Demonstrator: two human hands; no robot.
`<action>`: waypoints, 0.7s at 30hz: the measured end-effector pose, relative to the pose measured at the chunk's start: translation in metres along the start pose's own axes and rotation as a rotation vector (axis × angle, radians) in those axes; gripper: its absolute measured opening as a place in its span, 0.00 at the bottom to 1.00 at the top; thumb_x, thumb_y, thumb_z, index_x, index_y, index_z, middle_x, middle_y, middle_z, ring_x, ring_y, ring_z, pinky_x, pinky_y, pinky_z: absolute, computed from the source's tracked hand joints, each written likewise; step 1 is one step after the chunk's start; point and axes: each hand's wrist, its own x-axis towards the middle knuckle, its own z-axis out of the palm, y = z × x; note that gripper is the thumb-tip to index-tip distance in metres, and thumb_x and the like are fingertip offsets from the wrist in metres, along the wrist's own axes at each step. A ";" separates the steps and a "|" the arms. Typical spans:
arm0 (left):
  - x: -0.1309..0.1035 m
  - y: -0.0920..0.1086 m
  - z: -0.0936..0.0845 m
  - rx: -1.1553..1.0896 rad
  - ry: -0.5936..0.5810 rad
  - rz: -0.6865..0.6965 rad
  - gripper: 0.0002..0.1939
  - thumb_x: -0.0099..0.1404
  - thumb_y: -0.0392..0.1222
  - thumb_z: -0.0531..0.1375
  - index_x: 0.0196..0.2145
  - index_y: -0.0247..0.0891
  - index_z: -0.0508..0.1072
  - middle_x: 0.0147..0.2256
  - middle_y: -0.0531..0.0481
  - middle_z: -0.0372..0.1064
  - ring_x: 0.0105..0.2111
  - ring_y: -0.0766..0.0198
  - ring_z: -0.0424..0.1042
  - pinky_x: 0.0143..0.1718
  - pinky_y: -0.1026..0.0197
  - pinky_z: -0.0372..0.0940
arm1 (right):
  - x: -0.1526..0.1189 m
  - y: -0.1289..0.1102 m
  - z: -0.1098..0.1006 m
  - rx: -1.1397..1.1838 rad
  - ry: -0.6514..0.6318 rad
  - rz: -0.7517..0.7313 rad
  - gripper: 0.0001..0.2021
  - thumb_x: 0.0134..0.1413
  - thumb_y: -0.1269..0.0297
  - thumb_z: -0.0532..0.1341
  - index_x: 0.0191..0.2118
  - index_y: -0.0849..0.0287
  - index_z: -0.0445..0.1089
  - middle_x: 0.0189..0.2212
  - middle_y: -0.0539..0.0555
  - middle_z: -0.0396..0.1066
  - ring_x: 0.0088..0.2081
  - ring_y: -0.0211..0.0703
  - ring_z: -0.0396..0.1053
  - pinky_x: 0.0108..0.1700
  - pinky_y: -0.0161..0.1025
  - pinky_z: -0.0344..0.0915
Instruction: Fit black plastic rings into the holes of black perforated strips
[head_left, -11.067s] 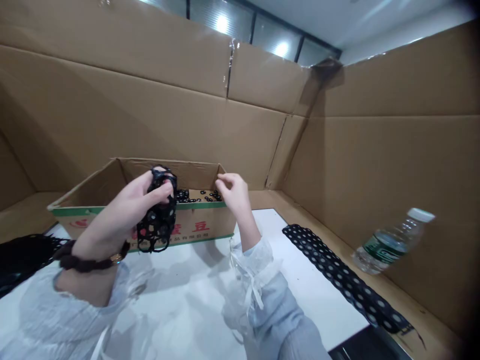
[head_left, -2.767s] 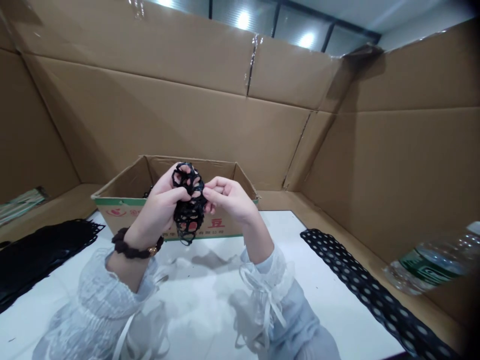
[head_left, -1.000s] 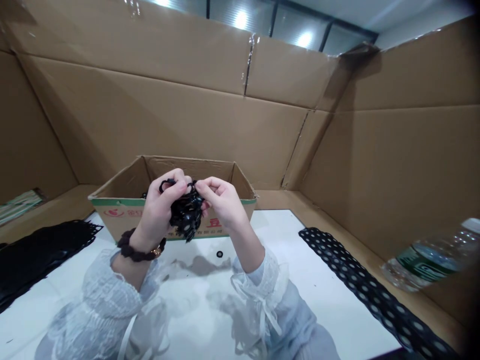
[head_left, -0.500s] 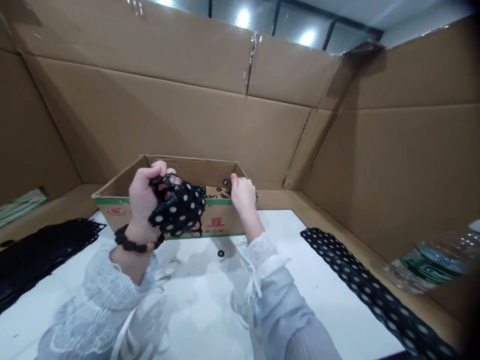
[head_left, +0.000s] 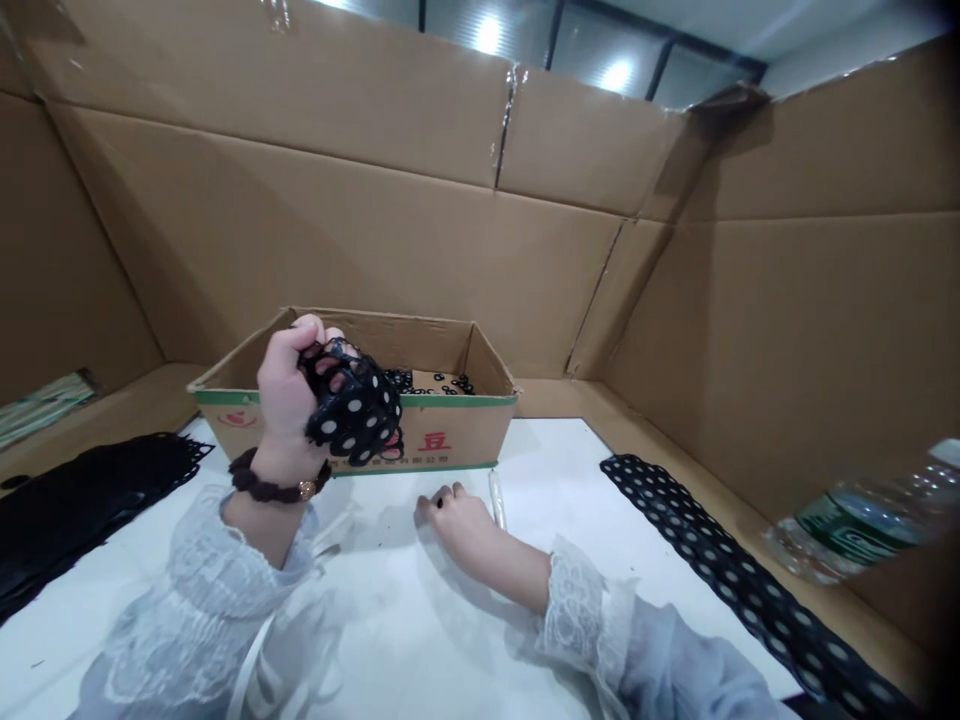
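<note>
My left hand (head_left: 289, 385) is closed round a bunched piece of black fabric with white dots (head_left: 364, 410), held up in front of the open carton's near wall. Loops along the fabric's edge hang over the fingers. My right hand (head_left: 465, 525) rests low on the white tabletop, its fingers drawn together. Between those fingers shows a small black ring (head_left: 440, 503), partly hidden. Behind both hands stands the cardboard carton (head_left: 360, 455) with green edging and red print. Inside it lie several small black rings (head_left: 454, 384) and some dotted fabric.
Black fabric strips (head_left: 90, 510) lie stacked at left; long dotted strips (head_left: 720, 550) stretch along the right. A plastic bottle (head_left: 855, 530) lies near the right cardboard wall (head_left: 810, 340). Just beyond my right wrist is a thin whitish stick-like thing (head_left: 496, 498). Tall cardboard surrounds the tabletop.
My right hand has come out of the carton, down and toward me, onto the tabletop where a black ring lay. My left hand keeps its hold on the dotted fabric, nearly still.
</note>
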 end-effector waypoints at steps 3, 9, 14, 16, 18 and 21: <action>-0.001 0.001 0.001 0.002 -0.042 -0.018 0.11 0.52 0.37 0.53 0.18 0.37 0.52 0.17 0.57 0.46 0.15 0.73 0.50 0.16 0.69 0.44 | 0.002 0.007 0.011 0.016 0.021 0.008 0.14 0.49 0.83 0.51 0.41 0.68 0.67 0.38 0.66 0.68 0.41 0.50 0.68 0.36 0.39 0.65; -0.001 0.003 -0.002 0.011 -0.076 -0.041 0.12 0.51 0.38 0.55 0.19 0.37 0.51 0.17 0.57 0.46 0.15 0.72 0.50 0.15 0.69 0.45 | 0.009 0.035 -0.056 0.291 0.438 0.023 0.08 0.52 0.76 0.53 0.36 0.63 0.66 0.33 0.57 0.67 0.33 0.40 0.66 0.35 0.35 0.63; -0.006 0.003 -0.001 0.027 -0.266 -0.054 0.14 0.52 0.39 0.55 0.19 0.38 0.50 0.17 0.57 0.43 0.14 0.71 0.49 0.15 0.67 0.45 | 0.039 0.055 -0.113 0.726 0.919 0.004 0.09 0.56 0.64 0.54 0.35 0.62 0.70 0.37 0.57 0.69 0.37 0.40 0.67 0.43 0.38 0.63; -0.008 0.001 -0.001 0.047 -0.305 -0.031 0.14 0.52 0.39 0.55 0.19 0.38 0.50 0.16 0.57 0.43 0.14 0.71 0.49 0.15 0.66 0.46 | 0.046 0.047 -0.122 0.897 0.816 -0.090 0.13 0.57 0.58 0.53 0.34 0.62 0.71 0.39 0.58 0.70 0.44 0.44 0.67 0.48 0.41 0.61; -0.009 -0.001 -0.002 0.066 -0.331 -0.017 0.15 0.53 0.39 0.56 0.18 0.37 0.51 0.16 0.57 0.45 0.15 0.70 0.50 0.16 0.66 0.48 | 0.046 0.033 -0.125 1.099 0.622 -0.288 0.16 0.57 0.53 0.52 0.38 0.60 0.71 0.40 0.56 0.71 0.48 0.43 0.66 0.51 0.42 0.59; -0.007 -0.003 -0.005 0.110 -0.330 -0.009 0.17 0.55 0.42 0.57 0.19 0.38 0.51 0.16 0.57 0.46 0.16 0.70 0.51 0.18 0.67 0.50 | 0.040 0.013 -0.127 1.276 0.429 -0.461 0.17 0.50 0.51 0.59 0.40 0.59 0.68 0.37 0.54 0.72 0.43 0.41 0.68 0.47 0.41 0.63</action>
